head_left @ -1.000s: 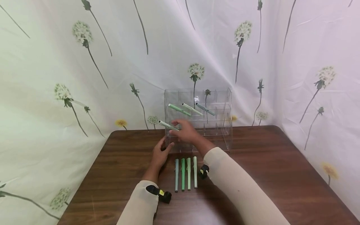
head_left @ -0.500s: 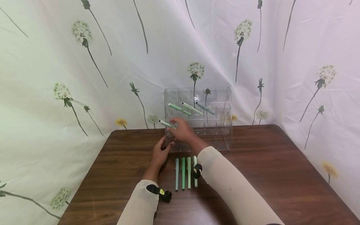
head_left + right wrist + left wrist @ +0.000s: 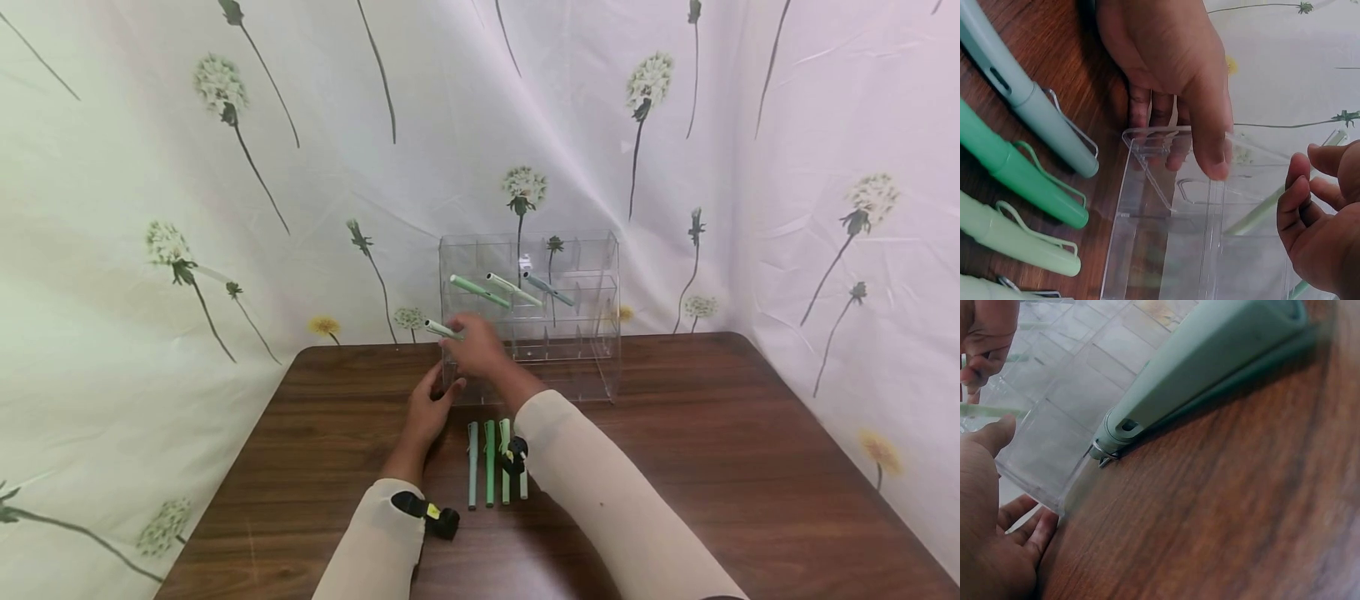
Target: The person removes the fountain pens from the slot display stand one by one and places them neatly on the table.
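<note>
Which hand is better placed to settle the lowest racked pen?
Likely the right hand: it is right at the pale pen, whereas the left hand is lower, holding a bottom corner of the clear rack.

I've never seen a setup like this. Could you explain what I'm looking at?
There is no robot here: these are a person's two bare hands. The wide picture comes from a camera worn on the head; the two close ones come from small cameras, a left wrist camera and a right wrist camera.

On the wooden table stands a clear rack, with four pens lying in a row before it. Three sloping pens sit higher in the rack.

The left hand holds the rack's side. The right hand is at a lower pen; whether it grips or merely touches it is hard to tell.
</note>
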`<action>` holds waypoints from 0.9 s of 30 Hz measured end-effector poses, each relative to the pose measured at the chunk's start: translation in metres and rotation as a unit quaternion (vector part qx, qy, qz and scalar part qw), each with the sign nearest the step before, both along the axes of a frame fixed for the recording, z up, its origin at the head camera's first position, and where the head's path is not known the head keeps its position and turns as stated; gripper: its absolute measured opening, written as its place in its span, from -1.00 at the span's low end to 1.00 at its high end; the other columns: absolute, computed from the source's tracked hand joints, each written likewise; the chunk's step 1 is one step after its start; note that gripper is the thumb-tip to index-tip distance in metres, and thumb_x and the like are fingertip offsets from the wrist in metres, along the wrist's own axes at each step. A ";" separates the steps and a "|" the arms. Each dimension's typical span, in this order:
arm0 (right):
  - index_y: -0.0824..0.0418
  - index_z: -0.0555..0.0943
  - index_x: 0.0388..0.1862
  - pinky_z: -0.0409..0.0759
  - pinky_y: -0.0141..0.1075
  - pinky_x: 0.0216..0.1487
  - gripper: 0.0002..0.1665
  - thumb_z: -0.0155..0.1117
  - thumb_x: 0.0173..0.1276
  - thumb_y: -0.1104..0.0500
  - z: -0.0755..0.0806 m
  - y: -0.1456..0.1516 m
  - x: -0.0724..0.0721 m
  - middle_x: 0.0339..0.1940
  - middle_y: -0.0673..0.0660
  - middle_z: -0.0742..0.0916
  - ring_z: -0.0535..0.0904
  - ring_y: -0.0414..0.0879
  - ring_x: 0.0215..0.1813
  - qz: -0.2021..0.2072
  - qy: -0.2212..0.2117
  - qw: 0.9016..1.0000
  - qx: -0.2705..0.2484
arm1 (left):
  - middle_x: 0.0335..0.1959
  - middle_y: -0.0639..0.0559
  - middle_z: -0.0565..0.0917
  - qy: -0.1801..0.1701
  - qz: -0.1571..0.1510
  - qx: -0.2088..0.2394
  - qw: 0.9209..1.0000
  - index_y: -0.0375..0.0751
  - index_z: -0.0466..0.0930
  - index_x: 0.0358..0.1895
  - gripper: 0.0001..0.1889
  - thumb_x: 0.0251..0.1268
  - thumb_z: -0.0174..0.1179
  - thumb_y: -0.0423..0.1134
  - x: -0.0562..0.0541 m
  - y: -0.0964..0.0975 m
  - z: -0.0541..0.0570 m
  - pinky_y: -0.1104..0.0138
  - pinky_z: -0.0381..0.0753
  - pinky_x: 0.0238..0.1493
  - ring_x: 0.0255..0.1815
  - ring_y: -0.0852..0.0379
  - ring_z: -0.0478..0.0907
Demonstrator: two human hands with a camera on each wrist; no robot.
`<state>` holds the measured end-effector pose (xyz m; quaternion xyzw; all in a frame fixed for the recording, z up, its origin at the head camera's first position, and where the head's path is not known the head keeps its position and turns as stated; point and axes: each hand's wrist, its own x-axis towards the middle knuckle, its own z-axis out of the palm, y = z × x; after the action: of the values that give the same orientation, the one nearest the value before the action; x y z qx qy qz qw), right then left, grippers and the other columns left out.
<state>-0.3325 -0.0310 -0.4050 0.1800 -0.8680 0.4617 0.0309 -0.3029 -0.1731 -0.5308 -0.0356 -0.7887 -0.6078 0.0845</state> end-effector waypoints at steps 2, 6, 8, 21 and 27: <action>0.28 0.70 0.24 0.71 0.04 0.24 -0.71 0.35 0.65 0.19 0.000 -0.002 0.000 0.25 0.26 0.75 0.70 0.15 0.26 -0.005 0.002 1.000 0.005 | 0.54 -0.17 0.60 0.000 -0.002 0.004 1.000 0.13 0.32 0.72 -0.25 0.59 0.34 0.12 0.000 0.000 0.001 -0.17 0.48 0.55 0.56 -0.19 0.54; 0.28 0.73 0.14 0.70 0.03 0.19 -0.78 0.36 0.63 0.23 0.001 -0.006 0.000 0.10 0.24 0.79 0.72 0.13 0.16 -0.015 0.011 1.000 0.012 | 0.54 -0.18 0.61 -0.002 0.001 0.006 1.000 0.09 0.33 0.72 -0.26 0.59 0.34 0.09 0.000 0.001 0.001 -0.17 0.46 0.56 0.55 -0.20 0.54; 0.29 0.73 0.12 0.69 0.01 0.15 -0.80 0.35 0.63 0.25 0.002 -0.007 0.000 0.07 0.24 0.80 0.72 0.12 0.12 -0.020 0.010 1.000 0.012 | 0.54 -0.19 0.61 -0.001 0.001 0.006 1.000 0.06 0.32 0.72 -0.25 0.60 0.34 0.08 0.000 0.001 0.002 -0.17 0.46 0.56 0.55 -0.21 0.54; 0.28 0.74 0.12 0.52 -0.28 -0.35 -0.81 0.31 0.64 0.30 0.001 -0.009 -0.001 -0.09 0.22 0.80 0.57 -0.07 -0.31 -0.036 -0.030 0.999 -0.016 | 0.50 -0.19 0.64 0.008 0.006 0.007 1.000 0.02 0.35 0.70 -0.28 0.60 0.36 0.01 0.001 0.002 0.002 -0.16 0.48 0.55 0.53 -0.22 0.57; 0.26 0.74 0.11 0.57 -0.33 -0.46 -0.82 0.32 0.63 0.30 -0.001 -0.007 -0.003 -0.04 0.24 0.80 0.58 -0.11 -0.43 -0.036 -0.032 0.998 -0.031 | 0.53 -0.21 0.61 0.006 0.004 0.009 1.000 0.03 0.37 0.69 -0.29 0.60 0.36 0.02 0.000 0.001 0.002 -0.16 0.47 0.56 0.54 -0.23 0.56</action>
<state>-0.3351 -0.0382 -0.4062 0.1328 -0.8596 0.4928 0.0248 -0.3026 -0.1720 -0.5287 -0.0355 -0.7828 -0.6144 0.0919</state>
